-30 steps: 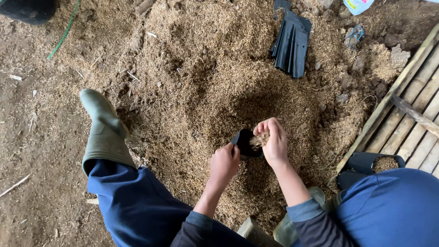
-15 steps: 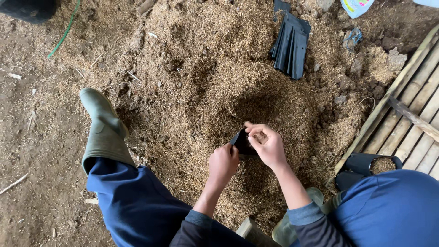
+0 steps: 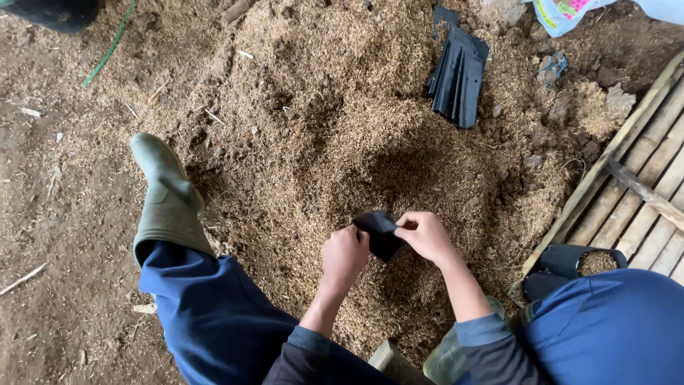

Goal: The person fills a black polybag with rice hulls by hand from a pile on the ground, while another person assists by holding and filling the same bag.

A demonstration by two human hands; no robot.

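Observation:
A small black plastic bag point(image 3: 377, 232) is pinched between both of my hands over a mound of tan husk mix point(image 3: 342, 128) on the ground. My left hand point(image 3: 344, 255) grips the bag's left edge with closed fingers. At the bag's upper right rim, my right hand point(image 3: 426, 235) pinches the plastic between thumb and fingers. The bag's mouth looks folded over, and its contents are hidden.
A stack of flat black bags point(image 3: 457, 75) lies on the husk at the upper right. A filled black bag point(image 3: 586, 262) stands by a bamboo slat platform point(image 3: 641, 185) on the right. My green rubber boot point(image 3: 167, 192) and blue trouser leg stretch out at the left.
One second ago my right hand held a pinch of husk over the open bag. Now that hand is empty of husk and both hands pinch the bag's top together, slightly lower.

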